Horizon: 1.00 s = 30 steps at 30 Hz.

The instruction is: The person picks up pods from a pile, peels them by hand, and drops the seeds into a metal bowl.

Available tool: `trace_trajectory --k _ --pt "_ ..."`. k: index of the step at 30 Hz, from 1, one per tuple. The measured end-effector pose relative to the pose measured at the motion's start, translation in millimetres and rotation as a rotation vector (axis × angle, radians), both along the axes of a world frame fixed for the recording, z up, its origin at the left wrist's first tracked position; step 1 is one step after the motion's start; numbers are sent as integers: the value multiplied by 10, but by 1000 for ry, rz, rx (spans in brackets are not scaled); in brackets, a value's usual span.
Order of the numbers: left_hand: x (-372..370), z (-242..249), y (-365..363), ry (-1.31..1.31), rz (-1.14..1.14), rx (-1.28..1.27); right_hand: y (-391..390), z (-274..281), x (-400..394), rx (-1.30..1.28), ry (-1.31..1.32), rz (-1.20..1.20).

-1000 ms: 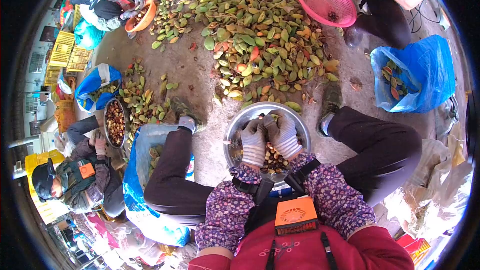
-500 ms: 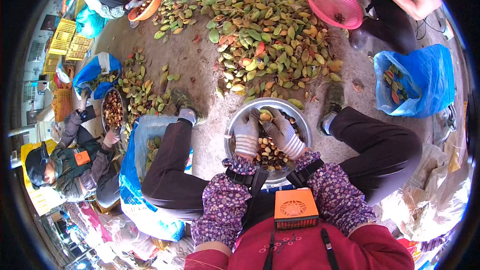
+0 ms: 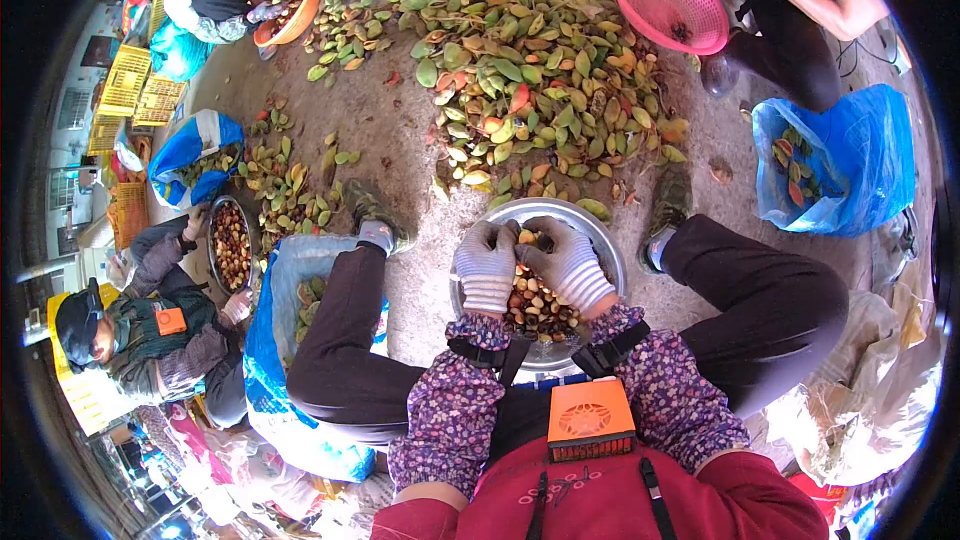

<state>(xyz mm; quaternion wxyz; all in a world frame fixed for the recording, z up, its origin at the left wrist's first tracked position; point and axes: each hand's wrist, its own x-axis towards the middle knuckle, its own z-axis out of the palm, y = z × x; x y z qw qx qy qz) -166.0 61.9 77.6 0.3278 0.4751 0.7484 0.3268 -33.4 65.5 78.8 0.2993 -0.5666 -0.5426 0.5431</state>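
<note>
Over a metal basin (image 3: 611, 230) between my knees, both of my gloved hands meet with curled fingers. My left hand (image 3: 487, 262) and my right hand (image 3: 567, 265) close round a small yellowish pod (image 3: 528, 237), mostly covered by the fingers. It looks like the pods on the floor, but its details are too small to make out. Under the hands, the basin holds many brown and cream seeds (image 3: 540, 307).
A large heap of green, yellow and red pods (image 3: 540, 80) covers the floor ahead. Blue bags stand at right (image 3: 870, 175) and beside my left leg (image 3: 262, 340). Co-workers sit at left (image 3: 160, 340), upper left and upper right, near a pink basket (image 3: 722, 5).
My fingers have closed further over the pod, so less of it shows. At left, the co-worker's hands have shifted round their basin.
</note>
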Motion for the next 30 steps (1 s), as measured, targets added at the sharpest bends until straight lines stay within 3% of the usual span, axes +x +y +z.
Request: trace_trajectory --k 2,5,7,9,12,13,15,16,17,19,20,21,22,24,27,29,30 --pt "-3 -45 -2 122 -89 61 0 -47 15 -41 -34 17" --pt "131 17 -64 60 -153 126 -49 -261 -8 -103 -181 44" --pt "295 75 -58 94 -188 181 -165 -729 -85 -10 71 -122" --pt "420 213 15 170 -199 242 -93 -543 -130 -369 703 -413" --pt "431 148 125 139 -234 361 -74 -748 -127 -550 1084 -590" --pt "415 12 158 142 -233 363 -72 -734 -118 -549 1087 -587" --pt "387 -183 214 -273 -203 363 -83 -673 -105 -414 937 -375" --pt "388 -149 233 -336 -244 317 -85 -633 -162 -380 761 -444" --pt "369 -152 243 -333 -242 317 -62 -603 -121 -517 963 -558" --pt "318 -282 257 -258 -400 221 -72 -560 -116 -396 716 -433" --pt "328 -595 234 -319 -232 223 -39 -375 -87 -225 369 -229" --pt "82 -847 352 553 -585 292 7 -322 -57 -252 169 -104" --pt "-205 -1480 384 494 -364 98 -12 -420 -85 -197 205 -119" --pt "-605 -1919 505 423 -144 -108 -60 -541 -77 -159 234 -134" --pt "-1324 -1683 1002 -60 462 -306 -57 -734 -22 -386 281 -452" --pt "-1382 -1716 1015 526 267 -342 -2 -654 52 -451 395 -513" --pt "-1370 -1701 1058 515 247 -457 29 -530 56 -518 569 -615"
